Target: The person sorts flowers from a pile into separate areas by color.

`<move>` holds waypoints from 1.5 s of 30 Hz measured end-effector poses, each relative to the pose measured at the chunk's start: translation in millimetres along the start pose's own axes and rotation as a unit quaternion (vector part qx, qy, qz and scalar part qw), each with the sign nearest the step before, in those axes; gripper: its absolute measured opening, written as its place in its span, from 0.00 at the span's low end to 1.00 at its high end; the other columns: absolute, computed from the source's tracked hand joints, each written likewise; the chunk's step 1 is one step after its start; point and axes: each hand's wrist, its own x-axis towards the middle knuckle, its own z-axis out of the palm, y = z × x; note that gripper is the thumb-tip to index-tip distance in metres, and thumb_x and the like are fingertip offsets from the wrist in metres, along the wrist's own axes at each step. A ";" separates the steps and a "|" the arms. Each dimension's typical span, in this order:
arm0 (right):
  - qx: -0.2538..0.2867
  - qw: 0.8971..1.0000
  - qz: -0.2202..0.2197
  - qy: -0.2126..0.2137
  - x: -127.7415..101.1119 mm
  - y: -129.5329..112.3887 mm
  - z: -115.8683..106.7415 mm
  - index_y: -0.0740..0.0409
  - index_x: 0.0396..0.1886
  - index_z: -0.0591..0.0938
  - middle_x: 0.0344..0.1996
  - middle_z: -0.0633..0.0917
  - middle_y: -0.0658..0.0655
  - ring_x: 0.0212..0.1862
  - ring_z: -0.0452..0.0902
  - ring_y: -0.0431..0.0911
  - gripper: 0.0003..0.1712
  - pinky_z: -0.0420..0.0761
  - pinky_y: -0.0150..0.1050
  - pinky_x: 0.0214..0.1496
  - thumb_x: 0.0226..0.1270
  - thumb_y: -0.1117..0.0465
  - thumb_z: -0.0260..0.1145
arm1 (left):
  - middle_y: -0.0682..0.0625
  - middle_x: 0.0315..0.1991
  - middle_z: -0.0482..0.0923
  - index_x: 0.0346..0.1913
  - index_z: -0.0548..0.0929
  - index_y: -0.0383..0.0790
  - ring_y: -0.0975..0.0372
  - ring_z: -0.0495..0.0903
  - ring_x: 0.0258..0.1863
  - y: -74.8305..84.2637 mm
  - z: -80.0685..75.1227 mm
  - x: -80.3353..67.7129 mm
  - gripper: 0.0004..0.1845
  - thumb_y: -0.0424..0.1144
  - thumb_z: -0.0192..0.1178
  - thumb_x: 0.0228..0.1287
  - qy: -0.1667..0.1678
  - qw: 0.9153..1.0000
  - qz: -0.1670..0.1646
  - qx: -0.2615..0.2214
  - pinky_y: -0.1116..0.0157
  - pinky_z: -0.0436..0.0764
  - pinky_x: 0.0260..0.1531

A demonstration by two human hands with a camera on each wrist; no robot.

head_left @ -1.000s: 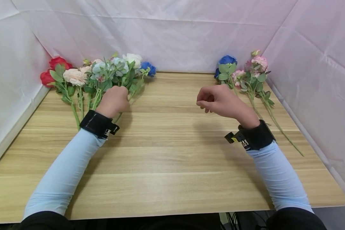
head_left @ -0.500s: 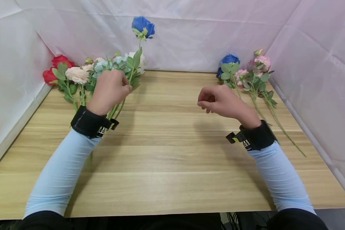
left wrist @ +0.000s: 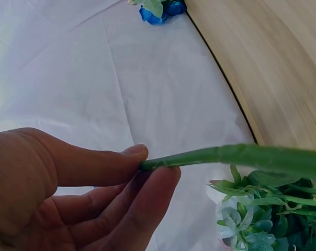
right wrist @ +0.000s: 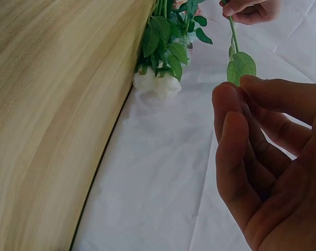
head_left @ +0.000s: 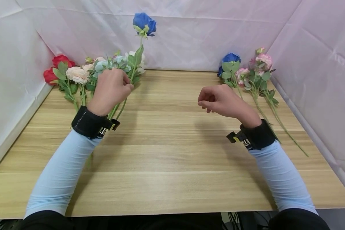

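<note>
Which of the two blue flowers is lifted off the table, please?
The blue flower whose stem the left hand pinches stands upright above the table; the other blue flower lies at the far right.

I'm sitting at a staged recording booth rather than a lived-in room: a bare light-wood table [head_left: 172, 153] is boxed in on three sides by creased white cloth [head_left: 189, 41], with artificial flowers [head_left: 97, 70] laid along its back edge and cables [head_left: 233, 220] hanging under its front.
</note>
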 end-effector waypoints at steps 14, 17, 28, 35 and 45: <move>0.018 1.000 -0.004 0.004 3.3 -2.0 6.2 0.52 0.41 0.85 0.28 0.86 0.52 0.29 0.85 0.43 0.05 0.83 0.37 0.31 0.77 0.58 0.65 | 0.38 0.41 0.90 0.48 0.88 0.35 0.54 0.91 0.31 18.4 18.7 0.5 0.10 0.37 0.64 0.73 -0.122 0.983 -0.040 -0.129 0.57 0.87 0.43; 0.034 0.999 -0.011 0.009 5.5 -6.8 12.0 0.52 0.41 0.85 0.27 0.86 0.53 0.28 0.84 0.42 0.06 0.83 0.38 0.30 0.78 0.56 0.64 | 0.38 0.42 0.89 0.47 0.87 0.35 0.56 0.91 0.30 30.0 27.9 -1.3 0.08 0.36 0.66 0.72 -0.131 0.972 -0.038 -0.190 0.61 0.89 0.38; 0.215 0.974 -0.047 0.047 10.9 -34.4 41.6 0.61 0.45 0.85 0.29 0.87 0.60 0.27 0.84 0.56 0.14 0.87 0.41 0.30 0.82 0.56 0.58 | 0.39 0.36 0.87 0.43 0.86 0.32 0.55 0.89 0.29 82.3 49.2 -22.6 0.04 0.31 0.67 0.70 -0.181 0.903 -0.012 -0.390 0.60 0.91 0.34; 0.235 0.967 -0.034 0.090 7.4 -45.9 48.0 0.62 0.38 0.85 0.25 0.85 0.64 0.23 0.82 0.53 0.13 0.83 0.39 0.25 0.80 0.59 0.60 | 0.40 0.36 0.88 0.46 0.87 0.32 0.55 0.90 0.31 94.5 59.2 -30.2 0.06 0.28 0.67 0.68 -0.170 0.880 0.003 -0.444 0.59 0.91 0.36; 0.221 0.971 -0.013 0.086 9.4 -46.0 47.3 0.61 0.37 0.85 0.24 0.87 0.57 0.24 0.84 0.56 0.14 0.86 0.42 0.26 0.80 0.57 0.61 | 0.37 0.37 0.88 0.45 0.87 0.31 0.52 0.90 0.32 91.7 60.9 -29.5 0.06 0.30 0.67 0.69 -0.176 0.879 -0.006 -0.443 0.59 0.91 0.36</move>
